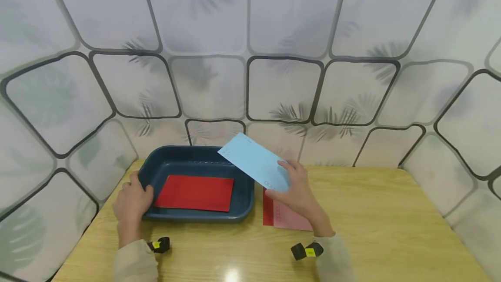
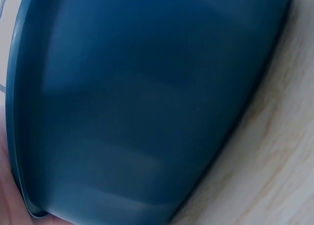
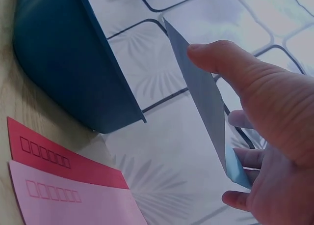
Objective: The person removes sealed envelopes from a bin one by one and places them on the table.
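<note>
— Where's the light-blue envelope (image 1: 254, 162)?
— Raised near the right edge of the tray (image 1: 195, 219), pinched by the right hand (image 1: 296, 188).
— And the left hand (image 1: 132, 200)?
— Curled round the tray's left edge, near the table's (image 1: 375, 212) back-left corner.
— What lies flat?
— A red envelope (image 1: 195, 193) inside the tray; beside its right edge, a pink envelope (image 1: 287, 218) overlaps a second red envelope (image 1: 268, 213).

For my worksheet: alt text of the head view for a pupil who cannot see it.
The right hand holds a blue envelope near a tray; the left hand grips its left end. A red envelope lies inside, and a pink envelope overlaps another red one on the table.
</note>
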{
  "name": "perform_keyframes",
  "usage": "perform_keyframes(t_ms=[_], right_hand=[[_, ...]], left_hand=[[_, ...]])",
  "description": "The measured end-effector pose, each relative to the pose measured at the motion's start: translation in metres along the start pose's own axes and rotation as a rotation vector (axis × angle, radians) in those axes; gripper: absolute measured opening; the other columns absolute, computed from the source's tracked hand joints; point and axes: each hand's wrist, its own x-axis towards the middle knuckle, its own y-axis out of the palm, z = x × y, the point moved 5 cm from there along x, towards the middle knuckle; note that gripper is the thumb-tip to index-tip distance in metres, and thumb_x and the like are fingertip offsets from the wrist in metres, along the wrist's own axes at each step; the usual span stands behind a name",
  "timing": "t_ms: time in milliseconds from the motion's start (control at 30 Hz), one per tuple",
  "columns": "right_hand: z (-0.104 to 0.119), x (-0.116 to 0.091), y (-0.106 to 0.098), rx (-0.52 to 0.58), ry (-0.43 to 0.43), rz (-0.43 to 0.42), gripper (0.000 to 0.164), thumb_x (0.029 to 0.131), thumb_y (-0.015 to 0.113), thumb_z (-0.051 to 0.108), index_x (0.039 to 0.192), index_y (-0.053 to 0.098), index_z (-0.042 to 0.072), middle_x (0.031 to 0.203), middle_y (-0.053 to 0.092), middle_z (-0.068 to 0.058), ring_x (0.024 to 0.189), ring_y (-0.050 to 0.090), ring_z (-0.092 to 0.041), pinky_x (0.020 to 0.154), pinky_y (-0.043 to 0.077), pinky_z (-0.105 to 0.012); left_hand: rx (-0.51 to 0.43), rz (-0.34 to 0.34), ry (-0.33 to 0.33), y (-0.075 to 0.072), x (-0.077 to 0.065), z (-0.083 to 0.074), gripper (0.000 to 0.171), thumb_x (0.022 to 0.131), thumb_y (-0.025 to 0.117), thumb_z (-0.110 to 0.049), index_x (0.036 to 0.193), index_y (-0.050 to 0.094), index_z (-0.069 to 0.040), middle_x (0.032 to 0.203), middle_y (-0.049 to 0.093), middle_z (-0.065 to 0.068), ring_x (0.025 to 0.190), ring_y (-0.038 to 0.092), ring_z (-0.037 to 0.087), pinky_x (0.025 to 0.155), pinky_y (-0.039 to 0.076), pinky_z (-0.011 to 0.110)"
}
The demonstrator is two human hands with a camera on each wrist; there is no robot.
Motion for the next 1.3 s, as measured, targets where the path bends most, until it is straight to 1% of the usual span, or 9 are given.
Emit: perform_keyframes(t_ms=[100,233,500,633,733,867,1000,1133,1300], right_hand=[[-0.003,-0.002,-0.005,0.006,0.041,0.011,0.081,0.065,0.078,0.038,0.133,0.044,0.011,0.139,0.031,-0.021,0.122,0.024,-0.035,0.087,0.038,-0.058],[-0.008,-0.005,-0.013,0.01,0.071,0.018,0.082,0.066,0.078,0.04,0.134,0.042,0.011,0.14,0.029,-0.02,0.123,0.023,-0.035,0.088,0.039,-0.059],[-0.019,-0.007,-0.025,0.002,0.068,0.012,0.083,0.066,0.078,0.042,0.133,0.042,0.01,0.136,0.033,-0.019,0.118,0.03,-0.034,0.087,0.04,-0.059],[-0.024,-0.008,-0.03,-0.002,0.071,0.01,0.084,0.066,0.078,0.043,0.134,0.042,0.009,0.135,0.035,-0.019,0.117,0.031,-0.033,0.087,0.041,-0.059],[-0.026,-0.01,-0.034,0.012,0.078,0.01,0.085,0.066,0.078,0.043,0.134,0.041,0.009,0.135,0.035,-0.018,0.118,0.03,-0.033,0.088,0.038,-0.059],[-0.028,-0.011,-0.037,0.019,0.09,0.025,0.086,0.066,0.078,0.044,0.134,0.04,0.009,0.135,0.034,-0.016,0.119,0.029,-0.032,0.089,0.036,-0.059],[-0.03,-0.011,-0.039,0.009,0.111,0.043,0.086,0.067,0.077,0.044,0.136,0.038,0.01,0.135,0.034,-0.017,0.116,0.031,-0.032,0.087,0.039,-0.058],[-0.033,-0.013,-0.042,0.014,0.139,0.063,0.085,0.068,0.077,0.042,0.137,0.037,0.011,0.134,0.032,-0.02,0.113,0.034,-0.032,0.087,0.04,-0.058],[-0.039,-0.018,-0.045,0.032,0.17,0.098,0.087,0.068,0.076,0.044,0.137,0.035,0.011,0.134,0.03,-0.02,0.112,0.036,-0.034,0.087,0.041,-0.059]], left_hand=[[0.005,0.001,0.004,0.0,0.001,-0.002,0.064,0.088,0.042,-0.026,0.141,0.017,0.001,0.115,0.043,0.038,0.093,0.048,0.052,0.069,0.042,0.062],[0.005,0.005,0.011,0.0,0.003,-0.003,0.065,0.088,0.042,-0.026,0.141,0.017,0.001,0.115,0.044,0.038,0.092,0.048,0.051,0.067,0.043,0.062],[0.005,0.005,0.005,-0.001,0.007,-0.001,0.065,0.088,0.041,-0.027,0.142,0.015,0.0,0.117,0.042,0.038,0.094,0.047,0.052,0.068,0.042,0.062],[0.008,0.011,0.002,-0.002,0.006,0.001,0.066,0.088,0.041,-0.026,0.142,0.015,0.001,0.117,0.041,0.039,0.094,0.046,0.053,0.068,0.042,0.063],[0.011,0.009,0.001,-0.002,0.005,0.0,0.065,0.088,0.041,-0.026,0.141,0.016,0.0,0.116,0.042,0.039,0.095,0.046,0.053,0.068,0.042,0.063],[0.014,0.009,-0.001,-0.003,0.003,-0.002,0.064,0.088,0.041,-0.026,0.141,0.017,0.0,0.115,0.042,0.039,0.095,0.046,0.054,0.069,0.042,0.064],[0.012,0.017,0.001,-0.003,0.003,-0.003,0.065,0.088,0.041,-0.026,0.141,0.016,0.001,0.116,0.041,0.04,0.096,0.046,0.054,0.07,0.042,0.064],[0.014,0.026,0.002,-0.002,0.002,-0.002,0.066,0.088,0.042,-0.027,0.141,0.015,0.002,0.116,0.041,0.04,0.095,0.046,0.054,0.069,0.042,0.064],[0.018,0.036,-0.008,0.001,0.0,0.001,0.067,0.089,0.043,-0.028,0.141,0.014,0.002,0.116,0.041,0.04,0.096,0.046,0.054,0.07,0.042,0.064]])
